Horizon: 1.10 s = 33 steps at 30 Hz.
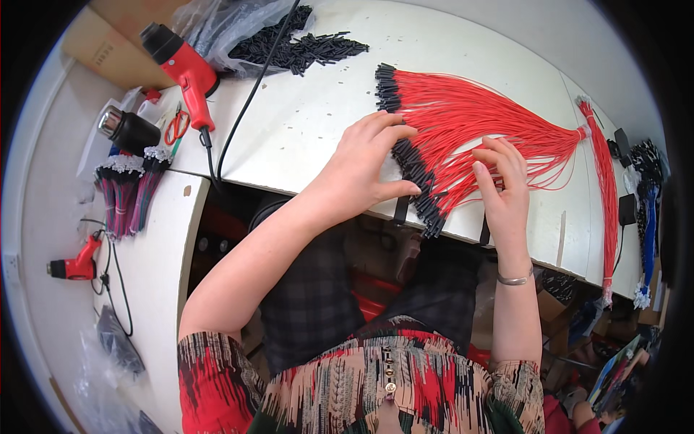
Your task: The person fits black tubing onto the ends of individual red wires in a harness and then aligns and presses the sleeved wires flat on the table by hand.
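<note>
A fanned bundle of thin red wires (470, 101) lies on the white table, gathered together at its right end. Short black sleeves (416, 170) cap the wires' left ends in a slanting row. My left hand (365, 155) reaches over this row, its thumb and fingers apart on either side of several sleeves. It touches or nearly touches them; no firm grip shows. Over the lower strands of the fan is my right hand (502, 177), fingers bent and thumb apart. Whether a wire lies against its fingertips, I cannot make out.
Loose black sleeves (303, 47) spill from a plastic bag at the back. A red heat gun (184, 69) with a black cord stands at left, near orange-handled scissors (176, 126) and purple wire bundles (126, 192). Another red wire bundle (603, 195) hangs over the right edge.
</note>
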Available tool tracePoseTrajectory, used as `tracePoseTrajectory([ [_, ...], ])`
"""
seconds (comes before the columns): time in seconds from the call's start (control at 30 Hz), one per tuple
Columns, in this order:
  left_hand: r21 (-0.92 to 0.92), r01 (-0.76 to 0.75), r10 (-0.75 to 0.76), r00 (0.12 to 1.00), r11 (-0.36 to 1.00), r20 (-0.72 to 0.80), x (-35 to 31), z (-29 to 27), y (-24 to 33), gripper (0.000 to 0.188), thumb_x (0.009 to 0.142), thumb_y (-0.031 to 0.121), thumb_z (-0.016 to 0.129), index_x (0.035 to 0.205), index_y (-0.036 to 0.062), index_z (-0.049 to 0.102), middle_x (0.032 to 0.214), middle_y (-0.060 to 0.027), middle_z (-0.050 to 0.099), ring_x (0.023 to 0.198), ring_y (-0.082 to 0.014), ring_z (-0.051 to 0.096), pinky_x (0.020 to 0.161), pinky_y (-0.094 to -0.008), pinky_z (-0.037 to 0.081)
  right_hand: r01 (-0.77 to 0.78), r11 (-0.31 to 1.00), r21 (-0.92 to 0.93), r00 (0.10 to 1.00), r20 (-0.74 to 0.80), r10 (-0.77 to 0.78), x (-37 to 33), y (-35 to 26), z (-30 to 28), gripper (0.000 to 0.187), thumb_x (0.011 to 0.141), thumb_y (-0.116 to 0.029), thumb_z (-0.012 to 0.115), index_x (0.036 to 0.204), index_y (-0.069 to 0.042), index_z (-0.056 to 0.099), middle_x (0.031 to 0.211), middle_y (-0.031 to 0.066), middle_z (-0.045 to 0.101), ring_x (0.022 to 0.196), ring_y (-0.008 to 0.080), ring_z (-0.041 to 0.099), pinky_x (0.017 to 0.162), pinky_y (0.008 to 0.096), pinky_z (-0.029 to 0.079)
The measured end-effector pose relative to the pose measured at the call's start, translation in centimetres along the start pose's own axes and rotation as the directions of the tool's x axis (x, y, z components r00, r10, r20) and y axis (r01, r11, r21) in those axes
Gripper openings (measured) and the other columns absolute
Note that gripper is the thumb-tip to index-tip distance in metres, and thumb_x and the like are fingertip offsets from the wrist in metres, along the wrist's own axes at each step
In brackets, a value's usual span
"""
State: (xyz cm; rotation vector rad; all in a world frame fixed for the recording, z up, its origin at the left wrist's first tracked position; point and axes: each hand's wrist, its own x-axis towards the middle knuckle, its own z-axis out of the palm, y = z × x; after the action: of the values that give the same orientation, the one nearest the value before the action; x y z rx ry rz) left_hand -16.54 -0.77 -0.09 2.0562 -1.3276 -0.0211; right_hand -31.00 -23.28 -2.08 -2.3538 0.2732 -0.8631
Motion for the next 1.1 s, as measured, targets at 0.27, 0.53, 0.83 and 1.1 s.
tracePoseTrajectory([
  [0.27,-0.056,0.044,-0.046,0.998,0.997,-0.039,-0.5,-0.6,-0.7,0.070,0.084,0.027,0.086,0.144,0.0098,0.054,0.154,-0.0160,0.047,0.147,-0.0354,0.040,0.121,-0.0452,0.037,0.009,1.000,0.006,1.000,-0.006,-0.009,0.1,-0.1,-0.1,0.016,0.095,-0.013,0.071,0.108,-0.003,0.074,0.129,0.0114,0.068,0.134,0.0318,0.052,0.113,0.0436,0.040],
  [0.53,-0.195,0.092,-0.123,0.980,0.976,-0.157,-0.9,-1.8,-1.0,0.057,0.088,0.021,0.083,0.139,0.0079,0.060,0.145,-0.0123,0.058,0.140,-0.0282,0.050,0.119,-0.0404,0.037,-0.027,0.999,0.017,1.000,-0.003,0.027,0.0,0.0,0.1,0.016,0.097,-0.014,0.071,0.109,-0.004,0.074,0.129,0.0104,0.068,0.134,0.0293,0.052,0.106,0.0386,0.047],
  [0.83,-0.365,0.208,-0.290,0.938,0.907,-0.189,-1.8,-3.3,-1.1,0.041,0.096,0.029,0.076,0.131,0.0080,0.068,0.133,-0.0049,0.069,0.130,-0.0202,0.059,0.114,-0.0368,0.038,0.036,0.995,-0.089,0.999,0.005,-0.035,0.1,0.6,-0.2,0.016,0.097,-0.014,0.071,0.110,-0.004,0.075,0.132,0.0106,0.068,0.137,0.0294,0.051,0.106,0.0382,0.048],
  [1.1,-0.617,0.115,-0.487,0.730,0.779,-0.480,-4.8,-8.0,-4.2,0.029,0.102,0.020,0.069,0.126,0.0042,0.071,0.125,-0.0045,0.073,0.118,-0.0131,0.063,0.109,-0.0312,0.043,-0.027,0.999,-0.023,1.000,-0.006,0.027,-0.2,0.7,0.0,0.016,0.098,-0.014,0.070,0.109,-0.004,0.074,0.132,0.0103,0.068,0.137,0.0304,0.051,0.112,0.0409,0.044],
])
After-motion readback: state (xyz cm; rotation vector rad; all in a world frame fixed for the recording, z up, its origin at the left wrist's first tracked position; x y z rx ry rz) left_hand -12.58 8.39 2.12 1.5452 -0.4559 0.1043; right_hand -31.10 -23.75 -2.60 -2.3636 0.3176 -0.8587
